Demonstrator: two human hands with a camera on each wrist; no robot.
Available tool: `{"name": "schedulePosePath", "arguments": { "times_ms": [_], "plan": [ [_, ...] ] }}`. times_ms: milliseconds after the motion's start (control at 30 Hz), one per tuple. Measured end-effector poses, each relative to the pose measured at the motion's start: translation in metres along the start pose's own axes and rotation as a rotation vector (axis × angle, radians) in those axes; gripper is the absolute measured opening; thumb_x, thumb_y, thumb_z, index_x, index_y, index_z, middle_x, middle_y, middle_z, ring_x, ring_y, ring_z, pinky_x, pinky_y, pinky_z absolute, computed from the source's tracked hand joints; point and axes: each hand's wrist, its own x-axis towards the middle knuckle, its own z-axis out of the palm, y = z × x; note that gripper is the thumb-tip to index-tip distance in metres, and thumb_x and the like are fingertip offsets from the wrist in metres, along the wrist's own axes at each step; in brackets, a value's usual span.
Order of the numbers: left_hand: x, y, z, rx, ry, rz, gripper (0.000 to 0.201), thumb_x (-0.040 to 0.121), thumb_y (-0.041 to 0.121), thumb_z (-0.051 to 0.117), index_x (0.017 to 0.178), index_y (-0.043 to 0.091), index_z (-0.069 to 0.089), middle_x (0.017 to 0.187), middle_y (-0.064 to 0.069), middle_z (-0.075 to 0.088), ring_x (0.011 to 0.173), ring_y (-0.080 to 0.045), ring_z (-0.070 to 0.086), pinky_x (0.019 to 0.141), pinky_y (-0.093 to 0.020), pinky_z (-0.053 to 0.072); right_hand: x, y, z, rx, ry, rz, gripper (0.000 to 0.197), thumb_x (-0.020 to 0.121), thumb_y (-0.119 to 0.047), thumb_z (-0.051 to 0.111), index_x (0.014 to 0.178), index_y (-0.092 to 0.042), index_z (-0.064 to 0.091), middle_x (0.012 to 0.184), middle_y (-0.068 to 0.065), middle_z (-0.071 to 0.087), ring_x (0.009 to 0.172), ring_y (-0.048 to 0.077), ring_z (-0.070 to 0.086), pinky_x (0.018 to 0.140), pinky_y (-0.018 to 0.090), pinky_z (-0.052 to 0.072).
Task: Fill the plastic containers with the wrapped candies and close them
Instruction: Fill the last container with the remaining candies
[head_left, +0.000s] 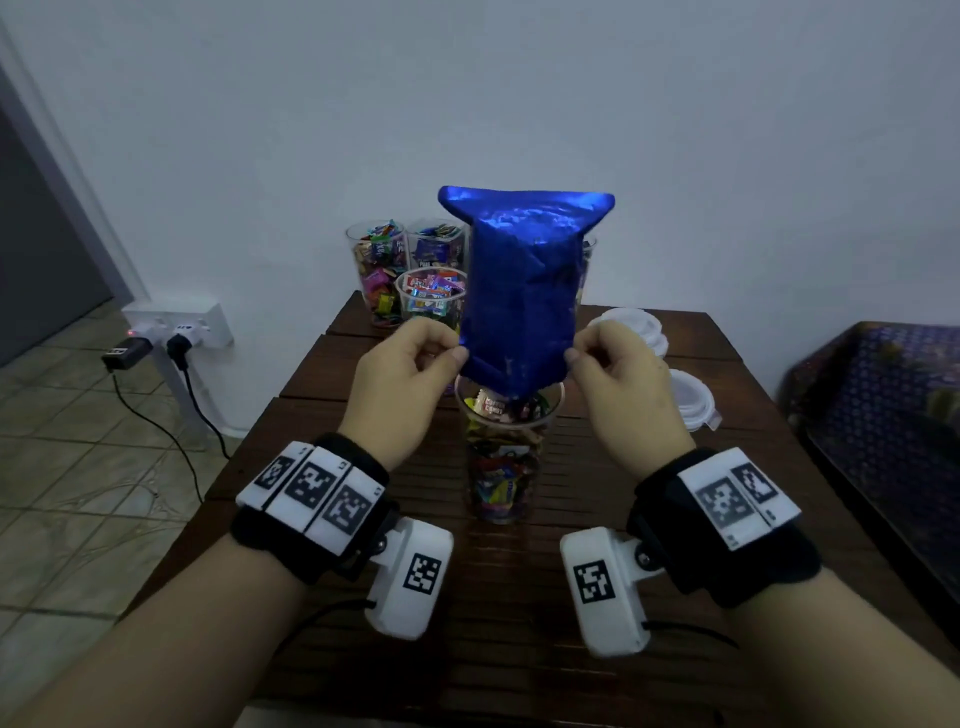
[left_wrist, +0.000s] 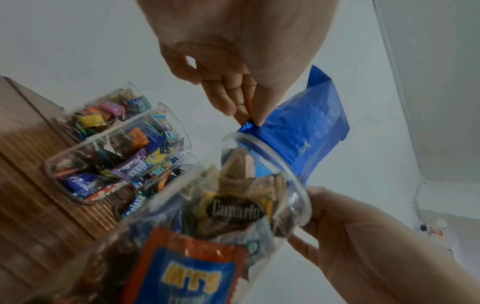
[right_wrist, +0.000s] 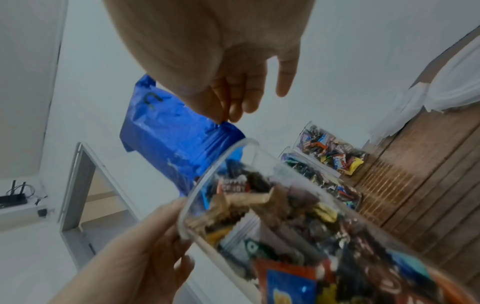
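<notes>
Shiny blue foil bag (head_left: 519, 291) is hanging upside down, mouth dipping into the tall clear plastic container (head_left: 503, 457), which is standing mid-table on the dark slatted wooden table (head_left: 597, 597), packed w/ wrapped candies (head_left: 498, 483) nearly to the rim. Left hand (head_left: 402, 379) is pinching the bag's lower left corner between thumb & fingers; right hand (head_left: 621, 384) is pinching the lower right corner the same way. Three more clear containers (head_left: 431, 301) of candies are showing near the far left edge, behind the bag. White round lids (head_left: 691, 400) are sitting by the right edge; exact count can't be told.
</notes>
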Motion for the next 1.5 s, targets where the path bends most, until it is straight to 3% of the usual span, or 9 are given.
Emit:
{"name": "schedulePosePath", "arguments": {
  "times_ms": [100,267,567,900,1067,1133,1233,1333,1500],
  "plan": [
    [-0.002,-0.003,-0.004,0.006,0.030,-0.018,0.021,0.090,0.014,0.060,0.079,0.031,0.057,0.085,-0.007,0.063,0.085,-0.028,0.058,0.083,-0.048,0.050,0.001,-0.001,-0.001,-0.012,0.003,0.016,0.029,0.092,-0.011,0.053,0.069,-0.028,0.046,0.079,-0.001,0.055,0.072,0.008,0.054,0.070,0.026,0.043],
    [-0.008,0.005,0.006,0.075,-0.033,0.045,0.010,0.089,0.016,0.061,0.084,0.025,0.062,0.084,-0.006,0.065,0.080,-0.020,0.058,0.074,-0.035,0.047,-0.008,-0.015,0.017,-0.099,-0.069,-0.056,0.031,0.091,-0.014,0.055,0.070,-0.033,0.042,0.074,-0.015,0.045,0.080,0.014,0.046,0.078,0.039,0.039],
    [0.000,0.005,-0.007,-0.009,0.057,0.029,0.023,0.090,0.012,0.059,0.078,0.031,0.054,0.078,0.005,0.057,0.078,-0.013,0.054,0.078,-0.038,0.048,0.000,-0.007,-0.003,0.009,0.057,-0.003,0.027,0.091,-0.009,0.053,0.071,-0.027,0.047,0.079,-0.001,0.053,0.079,0.019,0.050,0.074,0.042,0.045],
    [-0.002,0.021,0.001,-0.078,0.067,0.061,0.023,0.091,0.011,0.058,0.077,0.029,0.055,0.077,0.005,0.057,0.071,-0.006,0.053,0.071,-0.026,0.047,-0.010,-0.020,-0.008,0.177,0.065,0.076,0.024,0.094,-0.007,0.048,0.073,-0.018,0.048,0.071,-0.005,0.050,0.059,0.000,0.052,0.060,0.018,0.041],
    [-0.007,0.029,0.007,-0.083,0.098,0.064,0.022,0.089,0.011,0.060,0.079,0.030,0.054,0.077,0.008,0.057,0.073,-0.007,0.053,0.071,-0.024,0.045,-0.012,-0.011,-0.026,0.375,0.099,0.272,0.024,0.095,-0.008,0.048,0.073,-0.015,0.051,0.078,0.007,0.055,0.077,0.024,0.053,0.081,0.046,0.050],
    [-0.018,0.041,0.013,-0.127,0.105,0.091,0.016,0.087,0.019,0.061,0.080,0.031,0.054,0.076,0.012,0.057,0.072,-0.007,0.053,0.070,-0.024,0.045,-0.015,-0.008,-0.034,0.438,0.137,0.328,0.025,0.095,-0.006,0.047,0.072,-0.014,0.051,0.083,0.009,0.055,0.077,0.025,0.056,0.076,0.043,0.054],
    [-0.047,0.056,0.031,-0.181,-0.028,0.124,0.009,0.085,0.028,0.053,0.079,0.031,0.059,0.075,0.016,0.062,0.072,-0.004,0.057,0.070,-0.023,0.046,-0.023,0.004,-0.052,0.561,0.230,0.372,0.027,0.095,-0.002,0.045,0.070,-0.012,0.049,0.090,0.016,0.056,0.074,0.022,0.059,0.055,0.020,0.054],
    [-0.083,0.059,0.063,-0.191,-0.209,0.111,0.015,0.086,0.036,0.049,0.088,0.034,0.063,0.088,0.015,0.066,0.087,0.000,0.060,0.081,-0.020,0.046,-0.035,0.014,-0.070,0.589,0.324,0.393,0.028,0.095,-0.001,0.043,0.069,-0.011,0.048,0.082,0.011,0.057,0.065,0.014,0.062,0.052,0.018,0.054],
    [-0.119,0.037,0.118,0.142,-0.481,0.040,0.051,0.092,0.039,0.036,0.137,0.020,0.047,0.143,0.006,0.045,0.130,0.000,0.036,0.107,-0.011,0.021,-0.062,0.028,-0.098,0.643,0.482,0.412,0.029,0.094,-0.001,0.044,0.069,-0.013,0.047,0.069,0.000,0.061,0.056,0.005,0.062,0.052,0.019,0.054]
  ]
}}
